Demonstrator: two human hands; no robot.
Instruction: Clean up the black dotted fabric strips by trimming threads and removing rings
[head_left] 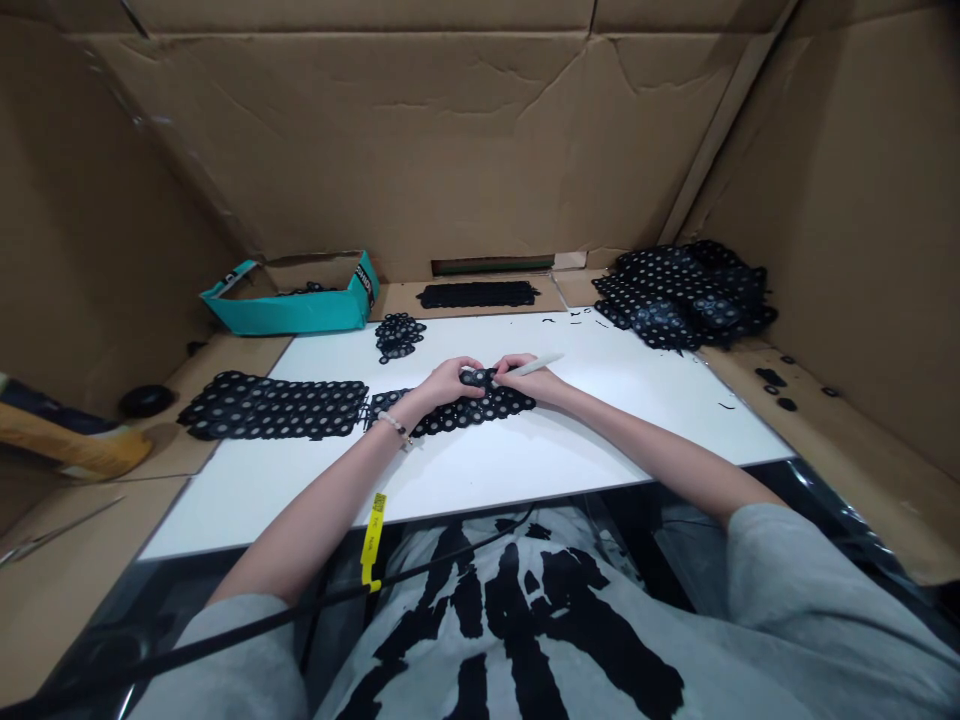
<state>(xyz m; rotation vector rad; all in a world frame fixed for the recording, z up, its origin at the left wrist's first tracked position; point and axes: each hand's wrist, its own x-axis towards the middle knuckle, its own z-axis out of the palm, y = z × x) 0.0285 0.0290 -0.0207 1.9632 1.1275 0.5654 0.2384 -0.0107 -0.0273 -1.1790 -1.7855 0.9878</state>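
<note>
Your left hand (448,382) pinches the black perforated strip (469,410), its long axis lying crosswise on the white table (600,430); your right hand (531,380), nearer the strip's right end, closes its fingers around a white pen (541,364), tip toward the strip.

The left hand (448,383) and right hand (534,381) nearly meet, seemingly curled closed.

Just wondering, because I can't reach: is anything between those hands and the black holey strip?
No, nothing visible is. The left hand and right hand are right on the black perforated strip. The white pen-shaped tool is in the right hand, pointing away from the strip.
</note>
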